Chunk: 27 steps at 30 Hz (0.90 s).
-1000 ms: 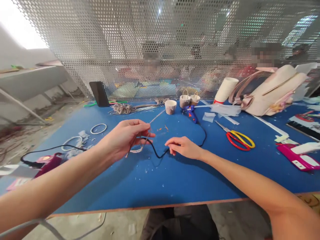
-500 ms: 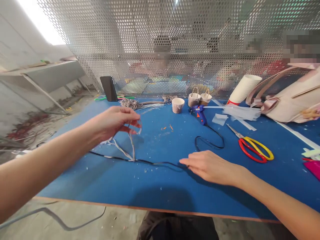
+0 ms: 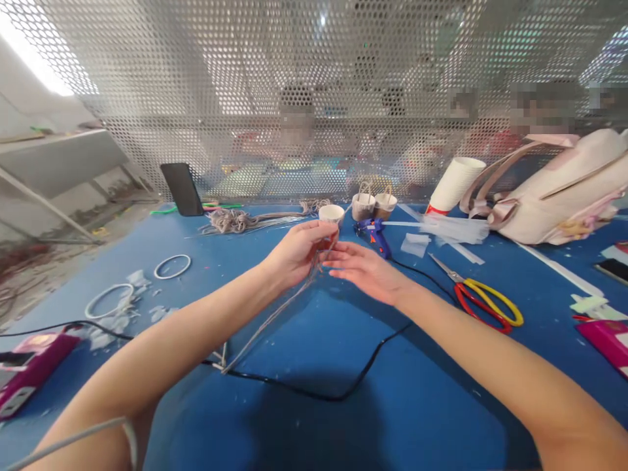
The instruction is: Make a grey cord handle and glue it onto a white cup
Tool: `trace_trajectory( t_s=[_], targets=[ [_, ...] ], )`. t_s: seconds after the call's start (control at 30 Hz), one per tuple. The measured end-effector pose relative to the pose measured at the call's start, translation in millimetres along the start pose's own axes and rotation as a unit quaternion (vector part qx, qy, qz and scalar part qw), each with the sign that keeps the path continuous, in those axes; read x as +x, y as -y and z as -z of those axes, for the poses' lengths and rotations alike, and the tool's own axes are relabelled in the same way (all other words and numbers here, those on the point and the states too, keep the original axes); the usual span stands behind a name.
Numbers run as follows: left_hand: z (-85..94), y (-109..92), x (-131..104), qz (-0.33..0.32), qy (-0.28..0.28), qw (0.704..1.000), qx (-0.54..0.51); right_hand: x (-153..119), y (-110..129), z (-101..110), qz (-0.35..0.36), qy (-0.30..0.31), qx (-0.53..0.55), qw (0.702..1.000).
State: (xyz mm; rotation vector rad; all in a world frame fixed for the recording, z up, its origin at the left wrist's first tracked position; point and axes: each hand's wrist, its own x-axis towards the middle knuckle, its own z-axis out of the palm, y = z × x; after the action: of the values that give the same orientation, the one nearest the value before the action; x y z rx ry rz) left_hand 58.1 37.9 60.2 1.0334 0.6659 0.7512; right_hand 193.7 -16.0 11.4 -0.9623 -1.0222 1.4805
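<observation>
My left hand (image 3: pixel 307 248) is above the middle of the blue table, fingers pinched on thin grey-beige cord (image 3: pixel 275 315). The cord slants down to the left and meets the black cable (image 3: pixel 304 392) lying on the table. Close by on the right, my right hand (image 3: pixel 360 268) has its fingers apart, their tips near the cord; whether they touch it is unclear. A small cup (image 3: pixel 331 214) stands just behind my hands. Further right lies a blue glue gun (image 3: pixel 375 237). A tangled bundle of similar cord (image 3: pixel 228 221) rests at the back left.
Scissors (image 3: pixel 483 301) lie at right, with a stack of paper cups (image 3: pixel 456 186) and a pale bag (image 3: pixel 564 186) behind. Two handled cups (image 3: pixel 364 206), a phone (image 3: pixel 181 190), white rings (image 3: pixel 173 267) and a pink power strip (image 3: pixel 36 369) are also present. Perforated metal (image 3: pixel 220 78) rises behind.
My left hand has moved right with the cord, and my right hand has left the black cable and come up beside it. The view has shifted, showing the rings and pink power strip.
</observation>
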Motion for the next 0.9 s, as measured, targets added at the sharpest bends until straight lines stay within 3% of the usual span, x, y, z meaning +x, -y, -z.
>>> trace_trajectory(
  t_s=[0.1, 0.17, 0.33, 0.43, 0.5, 0.57, 0.63, 0.67, 0.7, 0.83, 0.9],
  targets=[
    [1.5, -11.9, 16.1, -0.037, -0.011, 0.999, -0.021, 6.6, -6.9, -14.2, -0.060, 0.145, 0.136, 0.978],
    [10.3, -21.0, 23.1, -0.058, -0.023, 0.998, -0.028, 0.3, -4.1, -13.3, -0.090, 0.172, 0.147, 0.970],
    [54.2, -30.2, 36.0, -0.052, -0.102, 0.991, -0.062, -22.6, 17.6, 30.7, -0.157, 0.064, 0.016, 0.985],
    [77.6, -24.7, 46.2, -0.022, -0.150, 0.987, -0.057, -36.1, 25.9, 61.2, -0.145, -0.031, -0.137, 0.979],
    [85.6, -18.4, 52.0, -0.004, -0.172, 0.984, -0.040, -46.8, 29.2, 74.9, -0.120, -0.067, -0.329, 0.934],
    [86.9, -11.7, 54.7, 0.013, -0.173, 0.985, -0.020, -56.7, 32.5, 81.3, -0.088, -0.064, -0.535, 0.838],
    [82.3, -5.2, 53.2, 0.036, -0.146, 0.989, -0.008, -60.9, 36.2, 79.3, -0.052, -0.056, -0.651, 0.755],
    [78.3, -1.9, 50.7, 0.050, -0.123, 0.991, -0.007, -59.3, 37.4, 75.0, -0.038, -0.062, -0.661, 0.747],
    [73.4, 1.5, 47.1, 0.063, -0.095, 0.993, -0.009, -54.9, 37.8, 68.9, -0.027, -0.074, -0.644, 0.761],
    [50.0, 17.3, 25.5, 0.104, 0.003, 0.994, -0.021, -15.8, 24.9, 35.2, 0.047, -0.101, -0.403, 0.909],
    [40.3, 25.0, 14.5, 0.115, 0.036, 0.993, -0.011, 5.0, 10.9, 20.4, 0.053, -0.057, -0.253, 0.964]
  ],
)
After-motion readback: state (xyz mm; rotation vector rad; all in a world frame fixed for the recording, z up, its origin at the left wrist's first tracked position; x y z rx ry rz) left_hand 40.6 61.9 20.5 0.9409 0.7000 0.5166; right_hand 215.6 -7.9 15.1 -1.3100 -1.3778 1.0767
